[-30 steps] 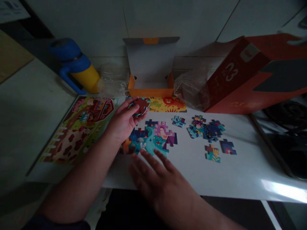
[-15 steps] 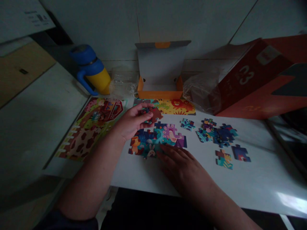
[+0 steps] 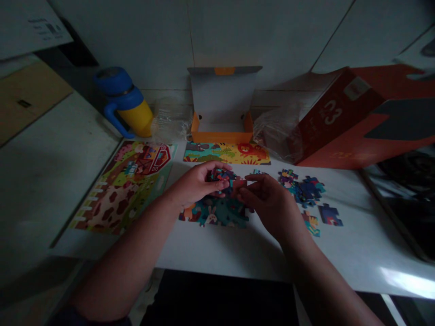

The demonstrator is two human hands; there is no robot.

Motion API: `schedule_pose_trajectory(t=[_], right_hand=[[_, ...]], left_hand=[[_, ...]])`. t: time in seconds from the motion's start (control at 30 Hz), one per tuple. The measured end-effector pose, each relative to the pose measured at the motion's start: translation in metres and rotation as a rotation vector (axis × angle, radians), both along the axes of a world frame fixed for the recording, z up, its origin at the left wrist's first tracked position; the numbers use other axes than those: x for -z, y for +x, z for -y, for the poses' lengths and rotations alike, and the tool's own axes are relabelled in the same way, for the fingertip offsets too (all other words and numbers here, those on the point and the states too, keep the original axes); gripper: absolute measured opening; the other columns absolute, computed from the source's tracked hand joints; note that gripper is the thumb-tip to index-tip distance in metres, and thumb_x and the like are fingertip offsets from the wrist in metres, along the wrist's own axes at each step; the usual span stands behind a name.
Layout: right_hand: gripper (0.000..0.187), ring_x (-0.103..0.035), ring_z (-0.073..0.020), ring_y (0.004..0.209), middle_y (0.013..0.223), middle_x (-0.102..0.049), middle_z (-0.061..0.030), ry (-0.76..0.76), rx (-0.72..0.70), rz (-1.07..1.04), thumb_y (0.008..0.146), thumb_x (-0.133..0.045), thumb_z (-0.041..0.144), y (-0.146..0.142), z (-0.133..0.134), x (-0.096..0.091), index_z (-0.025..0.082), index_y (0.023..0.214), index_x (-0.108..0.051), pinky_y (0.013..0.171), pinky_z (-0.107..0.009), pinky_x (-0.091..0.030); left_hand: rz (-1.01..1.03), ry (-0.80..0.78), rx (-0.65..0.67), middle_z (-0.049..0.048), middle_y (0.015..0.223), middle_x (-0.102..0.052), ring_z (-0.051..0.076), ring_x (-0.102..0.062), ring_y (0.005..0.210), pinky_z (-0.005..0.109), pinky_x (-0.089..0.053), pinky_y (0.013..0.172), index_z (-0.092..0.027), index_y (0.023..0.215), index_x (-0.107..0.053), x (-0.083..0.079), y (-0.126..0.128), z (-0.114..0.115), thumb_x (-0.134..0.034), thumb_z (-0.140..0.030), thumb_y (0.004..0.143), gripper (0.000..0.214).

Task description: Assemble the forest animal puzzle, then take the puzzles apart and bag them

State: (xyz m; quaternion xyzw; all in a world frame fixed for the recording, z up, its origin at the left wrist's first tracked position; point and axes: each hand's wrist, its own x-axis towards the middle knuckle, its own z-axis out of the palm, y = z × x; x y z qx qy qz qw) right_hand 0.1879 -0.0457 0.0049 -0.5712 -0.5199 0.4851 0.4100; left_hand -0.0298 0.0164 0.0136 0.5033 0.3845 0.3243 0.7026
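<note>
Pale wall panels (image 3: 102,36) are seen behind a white counter (image 3: 343,258), and the scene is dimly lit. A dark cooktop (image 3: 404,194) is visible past the counter's right edge. A large red puzzle box (image 3: 340,122) is lying tilted at back right, with a "3" printed on its side. An orange-and-white box tray (image 3: 221,108) is set open at back centre, its lid upright, with clear plastic bags (image 3: 170,120) on both sides. A blue-and-yellow bottle (image 3: 131,106) with a blue handle is placed at back left.

A farm picture card (image 3: 125,185) is laid flat on the left of the counter. A jungle picture strip (image 3: 227,154), printed with a lion, is laid directly in front of the tray. An assembled jigsaw section (image 3: 217,215) is placed at centre, partly hidden under the hands, with a printed rabbit visible. Loose jigsaw pieces (image 3: 302,190) are grouped to its right.

The left hand (image 3: 195,183) is held over the section, its fingers (image 3: 214,175) clamped on a small clump of jigsaw pieces (image 3: 224,177). The right hand (image 3: 268,203) is held just beside it, its fingers (image 3: 249,189) curled close together near a reddish piece (image 3: 238,183). Whether that piece is gripped cannot be told in the dim light.
</note>
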Motion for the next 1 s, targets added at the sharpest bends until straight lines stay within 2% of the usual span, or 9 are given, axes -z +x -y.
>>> schedule_pose_trajectory(t=[0.07,0.17,0.3,0.4,0.53,0.63,0.8,0.9,1.0], right_hand=[[0.047,-0.077,-0.0245,0.085,0.096,-0.080,-0.0074,-0.011,-0.002,-0.067,0.090,-0.074,0.042,0.002,0.000,0.001,0.024,0.131,-0.061,0.069,-0.036,-0.059],[0.033,-0.076,-0.0226,0.085,0.098,-0.080,-0.0073,-0.011,-0.052,-0.052,0.094,-0.068,0.043,0.000,0.001,-0.004,0.024,0.121,-0.068,0.069,-0.034,-0.058],[0.023,-0.076,-0.0209,0.087,0.102,-0.081,-0.0057,-0.001,-0.084,0.093,0.097,-0.064,0.038,-0.008,0.002,-0.011,0.025,0.113,-0.071,0.071,-0.032,-0.056],[0.018,-0.075,-0.0204,0.085,0.098,-0.081,-0.0044,0.004,-0.106,0.267,0.096,-0.064,0.035,-0.018,0.001,-0.016,0.025,0.108,-0.074,0.073,-0.033,-0.055],[0.017,-0.074,-0.0199,0.075,0.089,-0.081,-0.0031,0.037,-0.198,0.373,0.096,-0.063,0.036,-0.039,-0.005,-0.017,0.025,0.097,-0.076,0.065,-0.031,-0.051],[0.016,-0.073,-0.0191,0.073,0.087,-0.081,-0.0017,0.084,-0.300,0.427,0.096,-0.064,0.033,-0.064,-0.009,-0.017,0.026,0.092,-0.078,0.063,-0.030,-0.048],[0.016,-0.072,-0.0171,0.070,0.082,-0.080,-0.0004,0.076,-0.479,0.480,0.096,-0.064,0.025,-0.110,-0.013,-0.021,0.026,0.089,-0.079,0.063,-0.027,-0.046],[0.021,-0.071,-0.0169,0.069,0.079,-0.079,0.0001,0.062,-0.561,0.491,0.096,-0.063,0.020,-0.128,-0.014,-0.022,0.026,0.083,-0.079,0.065,-0.028,-0.047],[0.021,-0.073,-0.0193,0.075,0.087,-0.080,-0.0026,0.119,-0.529,0.570,0.098,-0.062,0.020,-0.130,-0.016,-0.021,0.024,0.086,-0.079,0.070,-0.031,-0.049]], left_hand=[[0.009,0.004,-0.061,0.0041,0.103,-0.070,0.016,-0.069,0.086,0.031,-0.066,0.072,-0.024,0.119,-0.073,-0.002,-0.002,-0.003,-0.088,-0.025,0.082,0.039],[0.046,0.010,-0.178,0.0036,0.098,-0.070,0.016,-0.069,0.088,0.030,-0.067,0.074,-0.023,0.119,-0.073,-0.008,-0.009,-0.008,-0.089,-0.025,0.080,0.043],[0.120,0.035,-0.344,0.0010,0.094,-0.069,0.015,-0.069,0.085,0.029,-0.066,0.074,-0.023,0.116,-0.073,-0.024,-0.025,-0.018,-0.091,-0.023,0.076,0.044],[0.148,0.108,-0.380,0.0005,0.095,-0.069,0.014,-0.069,0.085,0.026,-0.065,0.073,-0.023,0.115,-0.074,-0.038,-0.042,-0.024,-0.091,-0.021,0.076,0.042],[0.112,0.198,-0.391,0.0002,0.095,-0.070,0.014,-0.069,0.086,0.027,-0.066,0.074,-0.023,0.116,-0.074,-0.049,-0.063,-0.027,-0.091,-0.020,0.076,0.044],[0.105,0.198,-0.436,-0.0002,0.095,-0.070,0.014,-0.070,0.085,0.028,-0.065,0.075,-0.023,0.117,-0.073,-0.042,-0.074,-0.027,-0.092,-0.021,0.075,0.046],[0.125,0.117,-0.458,-0.0002,0.096,-0.071,0.014,-0.070,0.087,0.029,-0.065,0.078,-0.023,0.117,-0.071,-0.015,-0.083,-0.025,-0.093,-0.023,0.074,0.048],[0.133,0.090,-0.476,-0.0009,0.095,-0.069,0.013,-0.069,0.086,0.029,-0.065,0.080,-0.023,0.116,-0.071,-0.002,-0.084,-0.025,-0.093,-0.024,0.074,0.048],[0.148,0.068,-0.502,-0.0005,0.095,-0.069,0.012,-0.068,0.086,0.029,-0.064,0.080,-0.022,0.115,-0.071,0.004,-0.084,-0.026,-0.094,-0.024,0.073,0.048]])
